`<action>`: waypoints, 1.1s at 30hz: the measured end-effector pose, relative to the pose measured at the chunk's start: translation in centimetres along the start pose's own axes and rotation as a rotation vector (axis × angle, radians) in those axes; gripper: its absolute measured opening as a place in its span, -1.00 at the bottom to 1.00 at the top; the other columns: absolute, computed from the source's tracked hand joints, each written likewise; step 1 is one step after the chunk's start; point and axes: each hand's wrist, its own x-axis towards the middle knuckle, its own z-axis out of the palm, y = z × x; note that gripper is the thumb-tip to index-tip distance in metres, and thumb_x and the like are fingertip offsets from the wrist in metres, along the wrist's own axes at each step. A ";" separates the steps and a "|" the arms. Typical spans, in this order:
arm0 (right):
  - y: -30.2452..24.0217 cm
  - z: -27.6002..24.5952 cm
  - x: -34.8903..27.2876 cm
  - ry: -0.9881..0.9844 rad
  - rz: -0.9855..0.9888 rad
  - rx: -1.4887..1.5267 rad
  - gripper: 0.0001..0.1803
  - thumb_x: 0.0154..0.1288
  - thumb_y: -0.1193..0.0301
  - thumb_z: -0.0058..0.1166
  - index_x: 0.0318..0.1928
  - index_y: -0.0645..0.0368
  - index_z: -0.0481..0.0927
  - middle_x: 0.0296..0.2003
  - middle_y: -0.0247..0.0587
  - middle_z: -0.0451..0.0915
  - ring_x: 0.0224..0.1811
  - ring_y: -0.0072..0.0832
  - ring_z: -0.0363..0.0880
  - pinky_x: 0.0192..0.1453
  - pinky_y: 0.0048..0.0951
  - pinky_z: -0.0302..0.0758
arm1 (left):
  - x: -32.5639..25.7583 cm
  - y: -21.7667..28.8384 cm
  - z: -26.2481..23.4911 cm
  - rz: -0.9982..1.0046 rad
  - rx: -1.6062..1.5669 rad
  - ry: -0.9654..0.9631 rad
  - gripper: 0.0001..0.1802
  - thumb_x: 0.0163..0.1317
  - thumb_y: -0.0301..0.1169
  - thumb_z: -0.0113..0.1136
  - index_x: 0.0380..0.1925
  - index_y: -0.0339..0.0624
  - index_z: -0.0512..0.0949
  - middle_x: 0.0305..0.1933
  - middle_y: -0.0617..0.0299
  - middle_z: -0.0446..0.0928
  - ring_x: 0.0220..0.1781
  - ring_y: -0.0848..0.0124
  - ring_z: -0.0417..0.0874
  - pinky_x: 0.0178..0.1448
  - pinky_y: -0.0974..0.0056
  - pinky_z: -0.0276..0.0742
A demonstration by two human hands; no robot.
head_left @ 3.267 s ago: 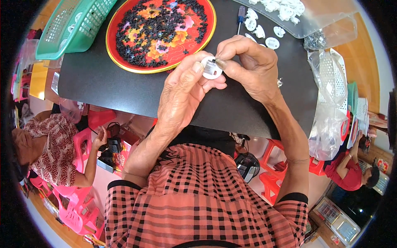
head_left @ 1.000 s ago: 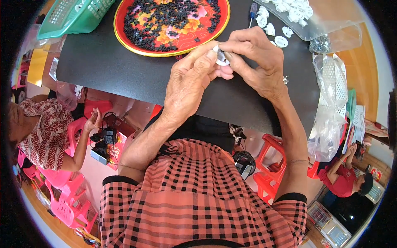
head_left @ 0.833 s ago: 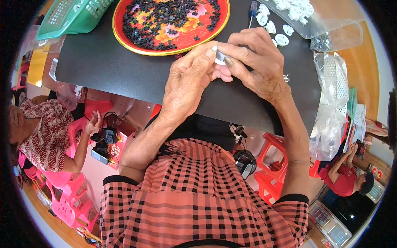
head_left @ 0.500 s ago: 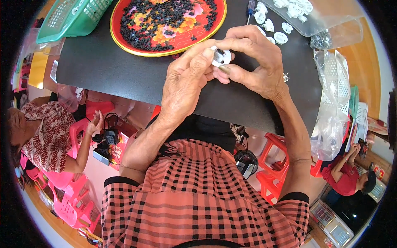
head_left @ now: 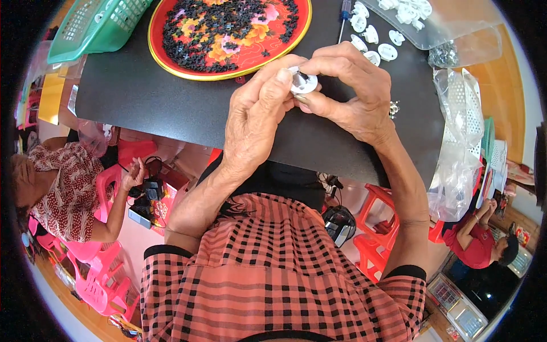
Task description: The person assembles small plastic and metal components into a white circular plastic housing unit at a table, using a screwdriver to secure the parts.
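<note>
Over the near side of the dark table, a white round plastic part (head_left: 305,84) with a hollow middle and dark spots inside is held between both hands. My left hand (head_left: 256,108) pinches its left side, thumb on top. With thumb and forefinger, my right hand (head_left: 356,94) grips its right edge; the other fingers are partly hidden. Just beyond lies a red flowered tray (head_left: 256,58) with a gold rim, strewn with many small black plastic pieces (head_left: 228,23). Several similar white round parts (head_left: 387,52) lie loose beyond my right hand.
A screwdriver (head_left: 345,14) lies beside the loose white parts. At the back right is a clear container (head_left: 444,25) with more white parts. A green basket (head_left: 97,37) stands back left. Plastic bags (head_left: 456,194) hang at the right edge. One person (head_left: 68,194) sits left, another (head_left: 476,245) right.
The white part has tilted in my fingers, showing more of its flat rim. My right thumb has shifted slightly lower along its edge. The person at left has moved a hand a little.
</note>
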 end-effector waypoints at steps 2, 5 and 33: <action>0.1 0.0 0.1 -0.009 -0.005 0.018 -0.65 -0.20 0.51 0.35 -0.28 0.10 0.61 -0.37 -0.29 0.59 -0.33 -0.41 0.59 -0.27 -0.48 0.54 | -0.1 0.1 -0.1 -0.010 -0.014 0.055 -0.57 0.41 -0.21 -0.13 0.05 -0.35 0.39 -0.17 0.17 0.52 -0.16 0.51 0.52 -0.06 0.43 0.45; 0.2 -0.4 0.1 -0.040 0.022 0.058 -0.65 -0.21 0.52 0.35 -0.29 0.11 0.60 -0.37 -0.28 0.59 -0.32 -0.39 0.59 -0.25 -0.47 0.54 | -0.1 0.1 -0.6 -0.055 0.097 -0.006 -0.55 0.39 -0.22 -0.11 0.08 -0.40 0.36 -0.06 0.11 0.49 -0.04 0.43 0.52 0.08 0.28 0.42; -1.6 -1.1 0.3 -0.237 0.139 -0.019 -0.70 -0.12 0.48 0.29 -0.37 0.21 0.43 -0.48 -0.20 0.48 -0.51 -0.40 0.52 -0.42 -0.43 0.47 | -0.3 -0.5 -0.7 0.061 0.198 0.006 -0.67 0.37 -0.30 -0.02 -0.07 -0.37 0.50 -0.31 0.33 0.50 -0.27 0.63 0.44 -0.15 0.49 0.40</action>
